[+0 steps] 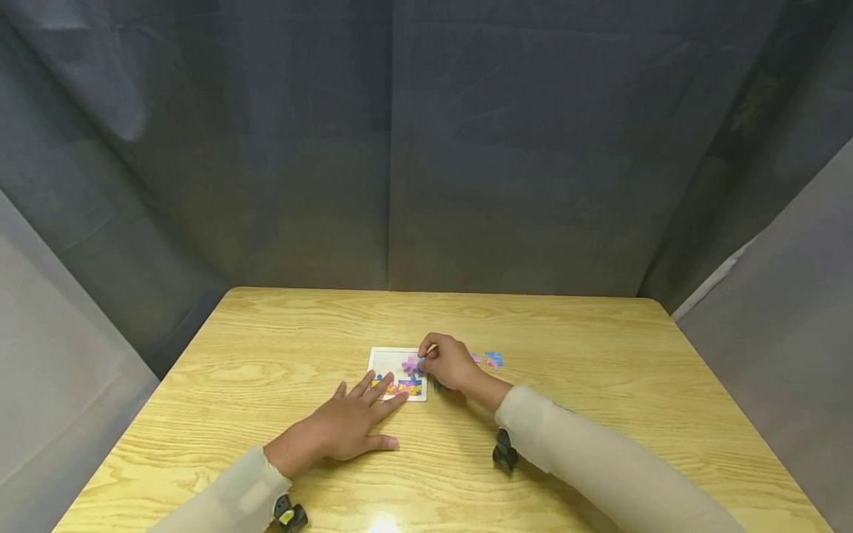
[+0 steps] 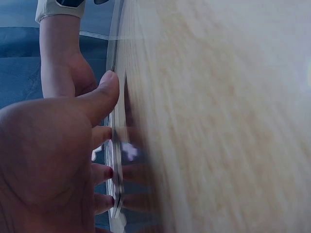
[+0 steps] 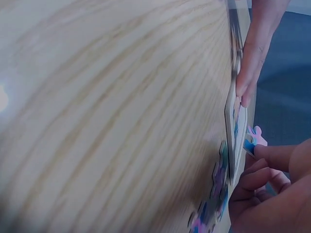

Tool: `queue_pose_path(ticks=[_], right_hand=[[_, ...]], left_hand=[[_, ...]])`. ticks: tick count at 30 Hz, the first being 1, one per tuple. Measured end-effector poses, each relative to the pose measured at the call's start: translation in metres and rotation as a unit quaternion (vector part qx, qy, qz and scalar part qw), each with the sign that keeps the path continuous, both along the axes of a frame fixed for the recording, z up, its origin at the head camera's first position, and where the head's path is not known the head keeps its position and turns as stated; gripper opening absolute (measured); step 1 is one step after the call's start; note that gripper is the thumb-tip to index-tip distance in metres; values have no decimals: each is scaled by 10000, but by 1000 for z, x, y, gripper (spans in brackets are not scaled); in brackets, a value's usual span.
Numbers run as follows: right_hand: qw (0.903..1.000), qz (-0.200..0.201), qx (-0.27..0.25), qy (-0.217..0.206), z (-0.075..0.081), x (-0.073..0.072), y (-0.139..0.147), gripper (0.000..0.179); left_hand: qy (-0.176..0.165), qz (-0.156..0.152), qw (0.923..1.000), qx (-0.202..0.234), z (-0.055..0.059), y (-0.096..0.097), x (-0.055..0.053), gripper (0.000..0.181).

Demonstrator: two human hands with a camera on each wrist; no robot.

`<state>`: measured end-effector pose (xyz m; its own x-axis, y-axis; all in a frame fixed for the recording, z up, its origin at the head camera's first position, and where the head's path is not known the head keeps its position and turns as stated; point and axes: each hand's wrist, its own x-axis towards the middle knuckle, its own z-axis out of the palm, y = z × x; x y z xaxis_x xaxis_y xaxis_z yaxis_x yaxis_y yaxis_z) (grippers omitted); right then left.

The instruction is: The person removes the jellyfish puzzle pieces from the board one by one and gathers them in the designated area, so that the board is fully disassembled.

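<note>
A white-bordered puzzle board [image 1: 389, 363] lies on the table, its near row filled with colourful pieces [image 1: 406, 388]. My left hand [image 1: 353, 423] spreads its straight fingers over the board's near-left part; in the left wrist view the fingertips [image 2: 108, 172] touch the board. Between thumb and finger, my right hand [image 1: 455, 364] pinches a pink and blue puzzle piece [image 1: 411, 365] above the board's right side. The right wrist view shows that puzzle piece [image 3: 253, 139] lifted off the board, its lower corner at the thumb. The right palm is hidden in the head view.
Loose puzzle pieces [image 1: 494, 359] lie right of the board, some partly behind the right hand. More loose pieces [image 3: 209, 208] show beside the board in the right wrist view. The wooden table [image 1: 600, 355] ends at a dark curtain [image 1: 520, 148] behind.
</note>
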<state>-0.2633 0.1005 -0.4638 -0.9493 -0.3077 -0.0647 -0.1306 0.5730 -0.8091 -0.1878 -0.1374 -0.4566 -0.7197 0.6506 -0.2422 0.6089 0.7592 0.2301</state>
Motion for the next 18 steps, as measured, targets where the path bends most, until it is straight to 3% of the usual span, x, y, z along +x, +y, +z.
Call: queue_pose_path(ticks=[18], right_hand=[[9973, -451, -371, -450, -2, 12, 49, 7]], left_hand=[[8, 51, 10000, 3, -1, 0, 0, 82]])
